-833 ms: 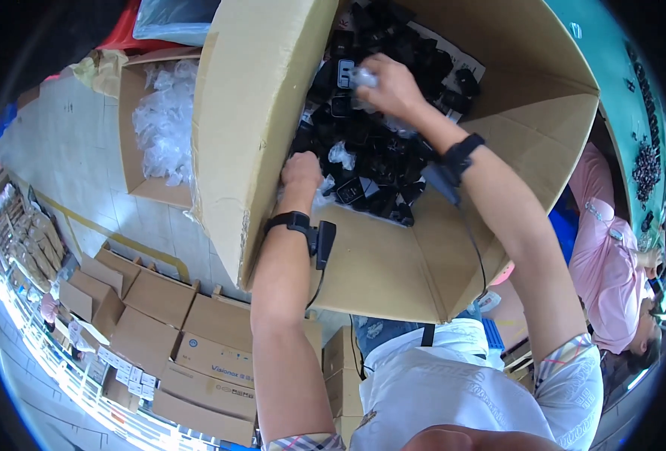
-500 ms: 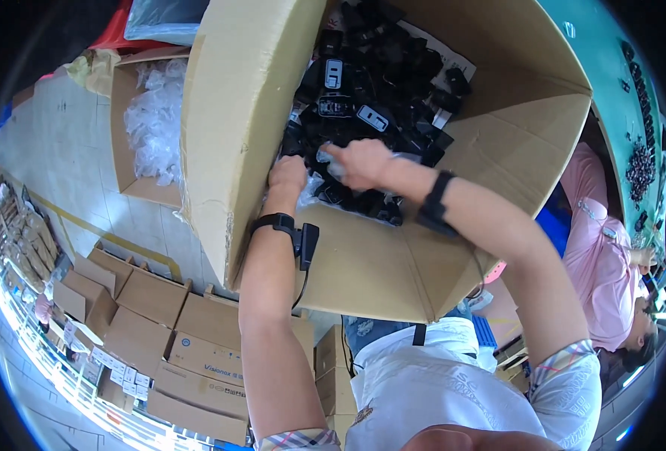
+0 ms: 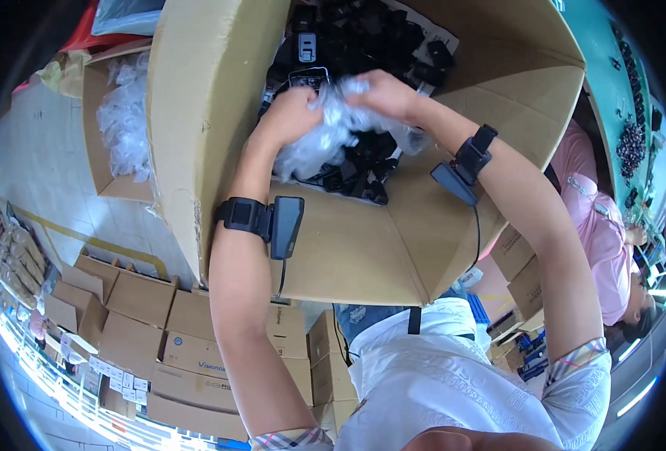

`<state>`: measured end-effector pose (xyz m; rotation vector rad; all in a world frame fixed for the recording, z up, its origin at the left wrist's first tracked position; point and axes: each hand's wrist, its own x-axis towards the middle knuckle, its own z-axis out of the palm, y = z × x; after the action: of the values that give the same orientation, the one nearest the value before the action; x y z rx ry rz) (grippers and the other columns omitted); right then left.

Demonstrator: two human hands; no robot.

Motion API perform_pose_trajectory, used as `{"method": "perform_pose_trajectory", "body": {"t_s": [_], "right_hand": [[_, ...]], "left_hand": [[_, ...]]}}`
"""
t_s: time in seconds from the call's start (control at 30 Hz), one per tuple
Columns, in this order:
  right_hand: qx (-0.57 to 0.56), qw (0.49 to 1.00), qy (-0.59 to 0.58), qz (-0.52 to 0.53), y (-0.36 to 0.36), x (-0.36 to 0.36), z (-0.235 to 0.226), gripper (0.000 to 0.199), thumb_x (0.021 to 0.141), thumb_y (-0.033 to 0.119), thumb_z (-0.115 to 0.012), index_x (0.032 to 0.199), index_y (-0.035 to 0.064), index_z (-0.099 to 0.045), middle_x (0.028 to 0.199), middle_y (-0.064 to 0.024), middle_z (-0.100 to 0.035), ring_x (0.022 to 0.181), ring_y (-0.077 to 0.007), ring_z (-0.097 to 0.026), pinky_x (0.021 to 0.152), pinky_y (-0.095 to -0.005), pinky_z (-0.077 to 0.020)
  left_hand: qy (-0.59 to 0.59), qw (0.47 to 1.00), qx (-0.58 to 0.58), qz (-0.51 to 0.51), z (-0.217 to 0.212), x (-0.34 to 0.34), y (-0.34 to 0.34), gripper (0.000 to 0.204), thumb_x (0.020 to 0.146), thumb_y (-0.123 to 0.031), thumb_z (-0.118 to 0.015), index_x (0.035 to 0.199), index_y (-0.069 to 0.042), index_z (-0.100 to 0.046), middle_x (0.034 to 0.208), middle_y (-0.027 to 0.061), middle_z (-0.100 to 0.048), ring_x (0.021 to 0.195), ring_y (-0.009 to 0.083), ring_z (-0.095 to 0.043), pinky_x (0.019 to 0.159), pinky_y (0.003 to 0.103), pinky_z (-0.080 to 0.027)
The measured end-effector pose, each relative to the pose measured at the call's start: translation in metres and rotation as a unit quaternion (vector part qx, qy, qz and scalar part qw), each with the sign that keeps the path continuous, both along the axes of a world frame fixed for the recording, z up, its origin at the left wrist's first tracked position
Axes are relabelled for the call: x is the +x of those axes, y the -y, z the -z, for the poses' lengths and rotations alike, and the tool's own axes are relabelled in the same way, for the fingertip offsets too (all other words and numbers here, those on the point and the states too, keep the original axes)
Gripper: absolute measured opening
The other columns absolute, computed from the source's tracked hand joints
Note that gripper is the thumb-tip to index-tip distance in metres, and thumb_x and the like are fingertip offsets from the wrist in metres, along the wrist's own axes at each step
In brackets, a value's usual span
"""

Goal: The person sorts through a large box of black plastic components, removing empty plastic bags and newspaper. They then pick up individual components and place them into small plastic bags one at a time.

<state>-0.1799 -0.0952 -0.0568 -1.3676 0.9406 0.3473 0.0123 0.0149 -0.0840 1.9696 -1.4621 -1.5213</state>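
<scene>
Inside a large open cardboard box (image 3: 348, 259), my hands hold a crumpled clear plastic bag (image 3: 314, 146) between them. My left hand (image 3: 294, 116) grips the bag near the box's left wall, fingers closed and partly hidden. To its right, my right hand (image 3: 384, 96) pinches the bag's other side, somewhat blurred. Beneath the bag lies a pile of small black plastic parts (image 3: 363, 37), partly covered by it. One part with a grey-white face (image 3: 307, 48) lies just beyond my left hand. Both wrists carry black strapped devices.
Left of the big box stands a smaller carton (image 3: 96, 143) filled with crumpled clear plastic (image 3: 125, 124). Stacked cardboard boxes (image 3: 134, 301) stand at lower left. At right, a person in pink (image 3: 599, 225) sits by a green table (image 3: 611, 90) with small dark parts on it.
The plastic bag has been lifted off the black parts and spread between my hands. Both hands have moved farther into the box and up in the picture.
</scene>
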Motion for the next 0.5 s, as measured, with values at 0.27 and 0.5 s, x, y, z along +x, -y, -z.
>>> {"method": "perform_pose_trajectory", "body": {"t_s": [0.27,0.5], "right_hand": [[0.071,0.814,0.224,0.530,-0.031,0.072,-0.049,0.016,0.087,0.007,-0.058,0.101,0.0009,-0.063,0.091,-0.0056,-0.066,0.080,-0.0121,-0.060,0.068,-0.0275,-0.0500],[0.192,0.696,0.341,0.602,-0.085,0.092,-0.086,0.022,0.086,0.006,-0.059,0.107,0.0024,-0.057,0.091,-0.0060,-0.063,0.076,-0.0134,-0.062,0.068,-0.0271,-0.0517]], "left_hand": [[0.000,0.884,-0.203,-0.421,-0.067,-0.045,0.052,0.024,0.090,-0.018,-0.052,0.099,0.003,-0.061,0.113,0.0259,-0.059,0.108,0.0393,-0.055,0.091,0.043,-0.042],[-0.160,0.878,-0.219,-0.394,-0.140,-0.061,-0.029,0.039,0.095,-0.018,-0.048,0.128,0.002,-0.042,0.128,0.0173,-0.048,0.116,0.0280,-0.050,0.100,0.038,-0.039]]}}
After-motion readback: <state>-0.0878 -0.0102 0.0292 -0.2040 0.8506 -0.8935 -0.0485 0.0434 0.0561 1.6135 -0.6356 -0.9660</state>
